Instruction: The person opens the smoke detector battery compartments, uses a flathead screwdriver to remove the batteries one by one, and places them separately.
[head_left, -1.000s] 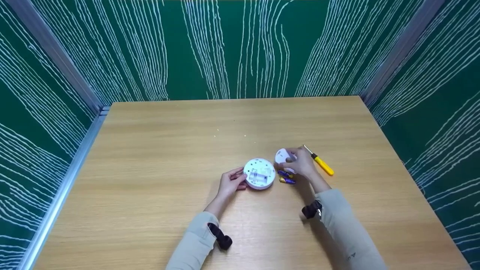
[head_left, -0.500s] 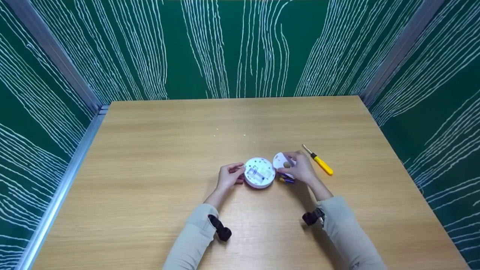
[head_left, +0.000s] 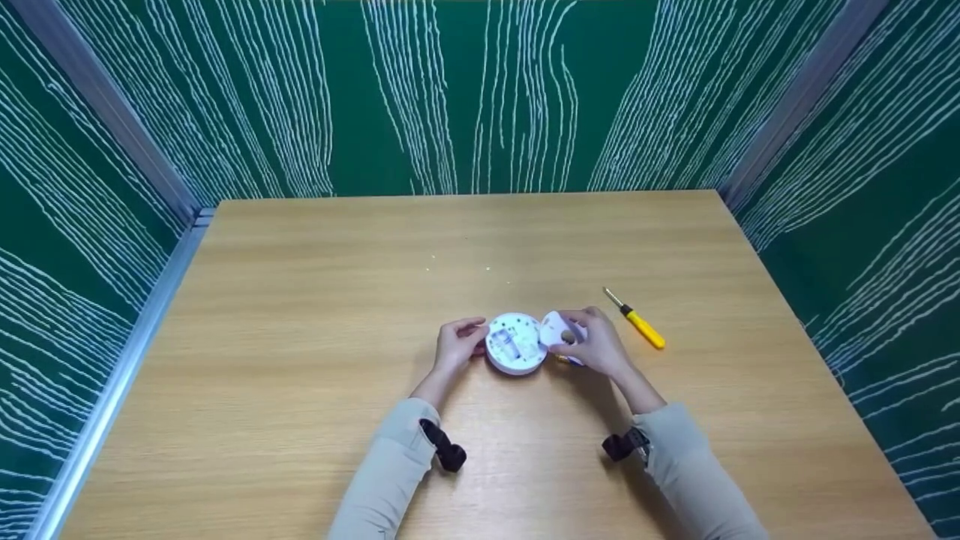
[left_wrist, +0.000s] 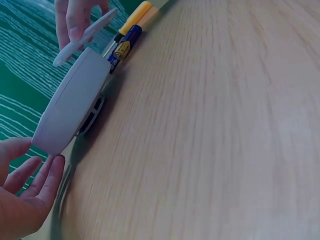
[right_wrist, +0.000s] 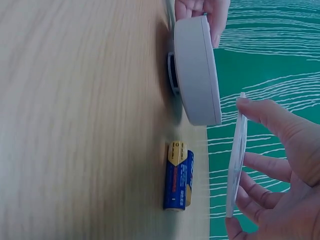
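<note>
A white round device (head_left: pixel 517 343) lies on the table with an open battery compartment facing up. My left hand (head_left: pixel 456 349) pinches its left edge, thumb at the top rim and fingers below. In the right hand (head_left: pixel 601 346) is a thin white disc-shaped cover (head_left: pixel 553 330), gripped by its edges and tilted. Its near edge overlaps the device's right rim in the head view; in the right wrist view the cover (right_wrist: pixel 236 165) stands apart from the device (right_wrist: pixel 195 70). Two blue-and-yellow batteries (right_wrist: pixel 175 180) lie on the table beneath the cover, mostly hidden in the head view.
A screwdriver with a yellow handle (head_left: pixel 643 328) lies right of the right hand, tip pointing away. Tiny pale specks (head_left: pixel 487 268) are scattered farther back on the wooden table (head_left: pixel 300 300). Green walls with white streaks stand behind and on both sides.
The right hand has brought the cover left, from beside the device to over its right rim, covering the batteries from above. The device has turned slightly under the left hand.
</note>
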